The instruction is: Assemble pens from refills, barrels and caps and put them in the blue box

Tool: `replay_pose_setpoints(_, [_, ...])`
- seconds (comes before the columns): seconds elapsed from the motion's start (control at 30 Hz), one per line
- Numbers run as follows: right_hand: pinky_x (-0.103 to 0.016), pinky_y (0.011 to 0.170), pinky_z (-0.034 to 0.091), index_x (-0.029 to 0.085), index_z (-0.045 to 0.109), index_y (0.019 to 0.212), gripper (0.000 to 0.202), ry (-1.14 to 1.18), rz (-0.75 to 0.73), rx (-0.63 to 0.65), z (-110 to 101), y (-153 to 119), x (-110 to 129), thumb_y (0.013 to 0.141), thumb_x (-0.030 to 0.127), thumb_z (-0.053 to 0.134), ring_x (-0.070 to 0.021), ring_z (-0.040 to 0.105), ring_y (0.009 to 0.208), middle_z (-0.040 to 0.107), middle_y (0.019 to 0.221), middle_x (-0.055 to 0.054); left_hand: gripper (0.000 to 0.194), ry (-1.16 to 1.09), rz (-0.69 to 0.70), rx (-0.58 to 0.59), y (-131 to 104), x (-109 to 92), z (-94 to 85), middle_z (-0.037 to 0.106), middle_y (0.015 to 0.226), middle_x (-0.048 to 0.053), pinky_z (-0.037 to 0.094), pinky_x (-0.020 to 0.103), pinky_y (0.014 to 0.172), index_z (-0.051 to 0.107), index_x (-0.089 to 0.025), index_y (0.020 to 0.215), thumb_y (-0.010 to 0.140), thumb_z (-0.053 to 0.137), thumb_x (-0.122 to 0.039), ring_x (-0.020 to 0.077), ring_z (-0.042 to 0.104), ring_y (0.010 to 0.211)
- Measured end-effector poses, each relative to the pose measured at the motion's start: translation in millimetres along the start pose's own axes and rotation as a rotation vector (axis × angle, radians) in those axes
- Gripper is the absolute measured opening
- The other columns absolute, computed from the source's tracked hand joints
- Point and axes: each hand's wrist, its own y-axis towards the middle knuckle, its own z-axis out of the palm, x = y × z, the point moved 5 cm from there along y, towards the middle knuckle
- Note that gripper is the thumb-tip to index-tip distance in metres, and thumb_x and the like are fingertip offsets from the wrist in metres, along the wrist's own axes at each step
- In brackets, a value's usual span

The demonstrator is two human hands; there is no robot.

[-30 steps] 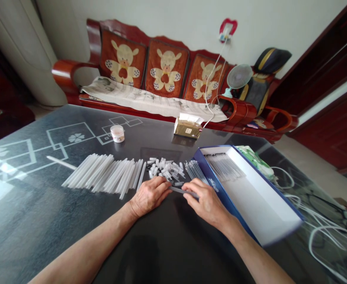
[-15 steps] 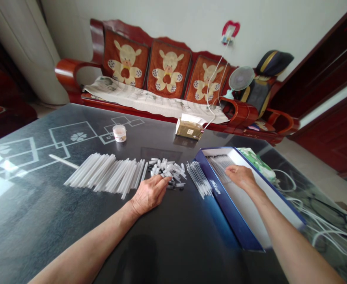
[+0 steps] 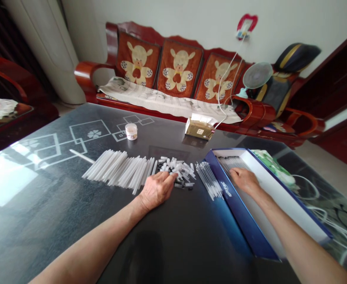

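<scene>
My left hand (image 3: 158, 190) rests on the dark table with its fingers curled, at the near edge of a pile of small white and black pen caps (image 3: 185, 170). Whatever it may hold is hidden. To its left lies a row of translucent white pen barrels (image 3: 118, 169). My right hand (image 3: 244, 180) is inside a long blue box (image 3: 235, 215), closed, over the near ends of a layer of thin clear pens (image 3: 232, 162) at the box's far end. Its fingertips are hidden. Thin pen refills (image 3: 209, 179) with silvery tips lie beside the box's left wall.
A small white tub (image 3: 131, 131) and a gold tissue pack (image 3: 200, 128) stand farther back. One barrel (image 3: 81, 156) lies apart at the left. Right of the box are a green-and-white packet (image 3: 275, 167) and white cables (image 3: 333, 225). A wooden sofa (image 3: 86, 75) stands beyond the table.
The view has swung left, so everything sits farther right. My right hand stays in the box over the pens, and my left hand stays by the caps. Nothing else has visibly moved.
</scene>
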Motion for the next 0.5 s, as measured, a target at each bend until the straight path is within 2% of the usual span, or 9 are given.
replay_pose_setpoints(0.07, [-0.029,0.066,0.044,0.021,0.075,0.086,0.03,0.056,0.024,-0.052,-13.7,-0.5,2.3,0.084,0.03,0.046,-0.0217,0.065,0.076,0.072,0.081,-0.008,0.022,0.097,-0.16,0.015,4.1,13.3,-4.7,0.06,0.073,0.003,0.043,0.022,0.056,0.061,-0.019,0.108,0.092,0.046,-0.019,0.0148,0.06,0.067])
replay_pose_setpoints(0.17, [-0.03,0.07,0.046,0.02,0.074,0.093,0.029,0.192,0.016,-0.178,-44.1,-9.7,16.0,0.081,0.032,0.05,-0.0208,0.065,0.075,0.072,0.088,-0.007,0.016,0.227,-0.356,0.155,7.9,31.2,-7.6,0.061,0.078,0.006,0.04,0.022,0.053,0.063,-0.018,0.093,0.091,0.047,-0.021,0.0179,0.061,0.073])
replay_pose_setpoints(0.27, [-0.03,0.072,0.048,0.022,0.072,0.094,0.028,0.354,-0.086,-0.294,-74.2,-30.3,47.4,0.082,0.034,0.05,-0.0186,0.065,0.072,0.072,0.092,-0.006,0.014,0.274,-0.405,0.309,8.1,38.0,-6.4,0.062,0.082,0.008,0.042,0.024,0.055,0.062,-0.016,0.087,0.09,0.049,-0.02,0.0219,0.061,0.078])
replay_pose_setpoints(0.33, [-0.029,0.073,0.048,0.022,0.071,0.092,0.025,0.437,-0.195,-0.336,-85.6,-47.1,75.1,0.084,0.031,0.05,-0.0185,0.065,0.077,0.072,0.093,-0.005,0.013,0.264,-0.408,0.372,6.3,38.0,-4.0,0.062,0.084,0.01,0.043,0.025,0.055,0.062,-0.016,0.085,0.089,0.05,-0.019,0.0239,0.061,0.08])
replay_pose_setpoints(0.4, [-0.028,0.073,0.048,0.022,0.071,0.092,0.023,0.516,-0.281,-0.333,-85.7,-61.8,101.4,0.086,0.029,0.049,-0.018,0.065,0.079,0.071,0.092,-0.005,0.014,0.249,-0.405,0.398,3.8,36.2,-1.0,0.062,0.083,0.011,0.043,0.025,0.056,0.062,-0.015,0.083,0.089,0.049,-0.016,0.0246,0.06,0.08])
replay_pose_setpoints(0.5, [-0.027,0.073,0.049,0.022,0.07,0.091,0.022,0.598,-0.368,-0.266,-67.2,-75.7,132.2,0.089,0.025,0.048,-0.0172,0.065,0.078,0.07,0.09,-0.004,0.019,0.255,-0.385,0.387,0.5,32.8,3.1,0.06,0.08,0.011,0.043,0.025,0.056,0.062,-0.016,0.082,0.089,0.044,-0.012,0.0229,0.06,0.077])
